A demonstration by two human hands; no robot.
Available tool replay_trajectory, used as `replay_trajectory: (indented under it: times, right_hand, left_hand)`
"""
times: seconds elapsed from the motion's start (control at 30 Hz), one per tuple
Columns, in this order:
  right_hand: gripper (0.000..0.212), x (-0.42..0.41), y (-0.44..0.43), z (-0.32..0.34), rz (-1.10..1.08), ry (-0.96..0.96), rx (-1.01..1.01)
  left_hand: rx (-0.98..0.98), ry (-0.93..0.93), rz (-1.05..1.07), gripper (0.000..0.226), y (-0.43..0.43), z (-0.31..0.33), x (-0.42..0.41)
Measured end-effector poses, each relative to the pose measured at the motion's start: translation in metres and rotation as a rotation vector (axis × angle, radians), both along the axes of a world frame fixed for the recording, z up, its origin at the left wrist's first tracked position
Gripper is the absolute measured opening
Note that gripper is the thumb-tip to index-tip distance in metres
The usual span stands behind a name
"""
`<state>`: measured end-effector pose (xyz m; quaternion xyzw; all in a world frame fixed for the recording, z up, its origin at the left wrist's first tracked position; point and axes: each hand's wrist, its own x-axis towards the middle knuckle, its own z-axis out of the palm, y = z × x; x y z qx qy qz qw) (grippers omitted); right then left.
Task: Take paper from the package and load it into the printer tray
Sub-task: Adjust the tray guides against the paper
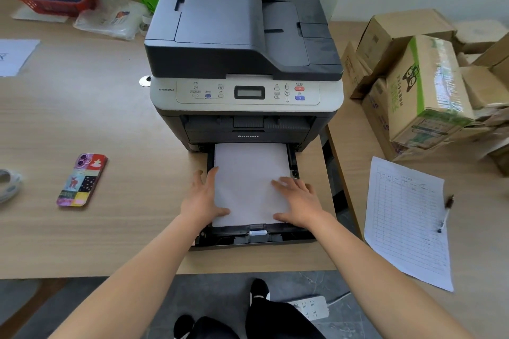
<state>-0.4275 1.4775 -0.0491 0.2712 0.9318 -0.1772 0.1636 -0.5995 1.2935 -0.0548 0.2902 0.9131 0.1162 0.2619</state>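
Head view, lower centre of the frame: the printer tray (254, 237) stands pulled out of the printer (245, 63), with the paper (249, 179) lying flat inside it. Left hand (202, 195) rests at the stack's left edge, fingers (212, 176) spread and released, thumb on the sheets. Right hand (298, 201) lies palm-down on the stack's right side, fingers (283, 183) flat, gripping nothing. Risks, as I judge them: sheets sitting skewed or riding over the side guides could jam once the tray is pushed in; uneven pressing could buckle the top sheets.
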Motion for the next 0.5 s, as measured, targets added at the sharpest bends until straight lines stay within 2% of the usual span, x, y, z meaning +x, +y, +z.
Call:
replay_trajectory:
  times: [0.07,0.13,0.23,0.3,0.33,0.4,0.5]
  right_hand:
    - [0.088,-0.002,-0.002,0.002,0.053,-0.044,0.005]
    - [0.077,-0.009,-0.003,0.005,0.008,0.041,-0.004]
    - [0.051,-0.009,0.006,0.013,-0.332,0.308,-0.056]
    - [0.036,-0.002,0.014,0.019,-0.609,0.360,-0.200]
    - [0.035,0.000,0.015,0.021,-0.705,0.323,-0.301]
    - [0.039,0.001,0.013,0.024,-0.769,0.188,-0.446]
    - [0.043,-0.001,0.009,0.029,-0.762,0.124,-0.478]
  left_hand:
    - [-0.012,0.054,-0.004,0.113,0.001,0.003,0.006]
    - [0.041,0.079,0.019,0.101,0.000,0.006,0.010]
    - [0.277,0.041,0.234,0.061,-0.011,0.017,0.000]
    - [0.372,-0.023,0.424,0.030,-0.023,0.023,-0.008]
    - [0.380,-0.068,0.497,0.020,-0.026,0.023,-0.010]
    - [0.285,-0.127,0.514,0.016,-0.029,0.023,-0.004]
    - [0.156,-0.150,0.432,0.023,-0.024,0.016,0.014]
